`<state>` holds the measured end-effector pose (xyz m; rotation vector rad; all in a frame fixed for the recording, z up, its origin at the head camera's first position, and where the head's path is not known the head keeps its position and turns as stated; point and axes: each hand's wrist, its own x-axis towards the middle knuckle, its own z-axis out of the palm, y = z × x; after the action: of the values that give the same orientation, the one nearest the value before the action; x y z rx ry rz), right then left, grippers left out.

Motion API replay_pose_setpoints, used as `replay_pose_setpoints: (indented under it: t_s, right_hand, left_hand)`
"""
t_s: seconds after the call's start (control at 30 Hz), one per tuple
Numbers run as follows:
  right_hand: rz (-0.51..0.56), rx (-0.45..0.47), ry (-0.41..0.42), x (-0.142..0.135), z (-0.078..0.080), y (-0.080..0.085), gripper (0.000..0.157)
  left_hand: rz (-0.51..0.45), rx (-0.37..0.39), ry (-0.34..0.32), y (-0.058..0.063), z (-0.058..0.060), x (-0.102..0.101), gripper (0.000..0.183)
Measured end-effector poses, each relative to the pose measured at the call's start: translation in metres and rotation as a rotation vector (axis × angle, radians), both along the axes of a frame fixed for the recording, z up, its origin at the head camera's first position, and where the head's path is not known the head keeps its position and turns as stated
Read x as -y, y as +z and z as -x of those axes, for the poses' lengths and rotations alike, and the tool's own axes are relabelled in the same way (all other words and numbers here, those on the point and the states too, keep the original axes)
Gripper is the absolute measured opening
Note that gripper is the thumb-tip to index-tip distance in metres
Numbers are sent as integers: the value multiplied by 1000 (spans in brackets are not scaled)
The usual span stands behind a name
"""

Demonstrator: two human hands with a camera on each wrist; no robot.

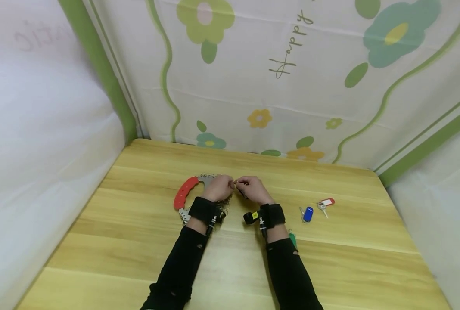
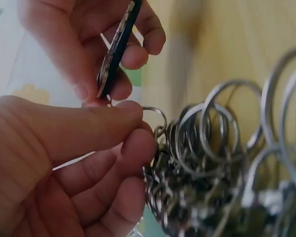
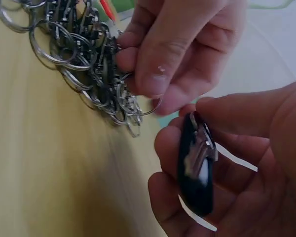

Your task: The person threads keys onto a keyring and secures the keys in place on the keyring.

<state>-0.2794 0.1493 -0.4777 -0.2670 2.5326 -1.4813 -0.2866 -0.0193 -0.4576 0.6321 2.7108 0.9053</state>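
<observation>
Left hand [image 2: 81, 133] on ring [image 2: 164, 117]; dark tag [image 3: 196, 192] in right hand [image 1: 254, 189]

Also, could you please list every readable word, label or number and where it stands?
"Happy": far curtain; a stroke above it is cut off.
Left curtain: faint lettering, too unclear to read.
Yellow label on right wrist strap: too small to read.
Red key tag, blue key tag: any writing too small to read.
</observation>
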Motion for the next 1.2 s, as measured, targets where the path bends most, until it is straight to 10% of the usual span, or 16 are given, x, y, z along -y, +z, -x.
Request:
replay_pose_setpoints:
  t_s: [1.2]
  right_hand:
    - [-68, -8, 126, 3, 7, -6, 12]
  left_hand:
    - [30, 41, -66, 4, 10, 14, 24]
